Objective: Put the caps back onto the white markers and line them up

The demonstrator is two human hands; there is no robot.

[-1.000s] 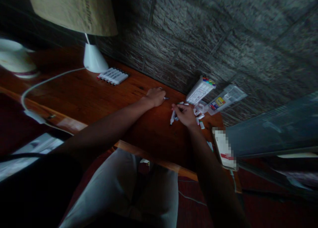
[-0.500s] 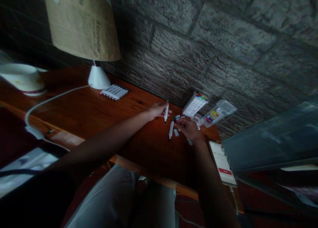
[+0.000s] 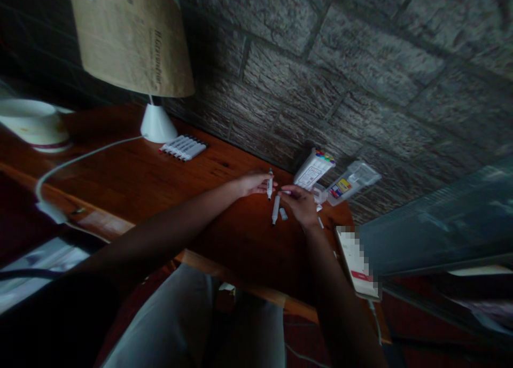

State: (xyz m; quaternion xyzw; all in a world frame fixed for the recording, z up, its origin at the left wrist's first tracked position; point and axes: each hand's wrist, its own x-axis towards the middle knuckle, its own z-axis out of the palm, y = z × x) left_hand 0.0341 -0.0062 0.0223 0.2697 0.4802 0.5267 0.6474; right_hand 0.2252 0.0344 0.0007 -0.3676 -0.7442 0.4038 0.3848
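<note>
My left hand (image 3: 253, 184) is closed on a white marker (image 3: 270, 185) held upright over the wooden desk (image 3: 160, 181). Just to its right, my right hand (image 3: 300, 202) is closed in a pinch on something small, probably a marker cap, close to the marker's tip. Another white marker (image 3: 276, 210) and a loose cap (image 3: 283, 213) lie on the desk between my hands. Behind my right hand, a white marker box (image 3: 314, 170) with coloured caps showing and a clear plastic case (image 3: 352, 181) lean near the wall.
A row of several white markers (image 3: 183, 147) lies by a white lamp base (image 3: 157, 125) under a tan shade. The lamp's white cable (image 3: 76, 159) crosses the left of the desk. A phone (image 3: 356, 261) rests at the desk's right edge. The brick wall (image 3: 340, 63) stands behind.
My left hand lifted a white marker off the desk and holds it upright. My right hand moved in towards it from the pile of caps. The view shifted slightly.
</note>
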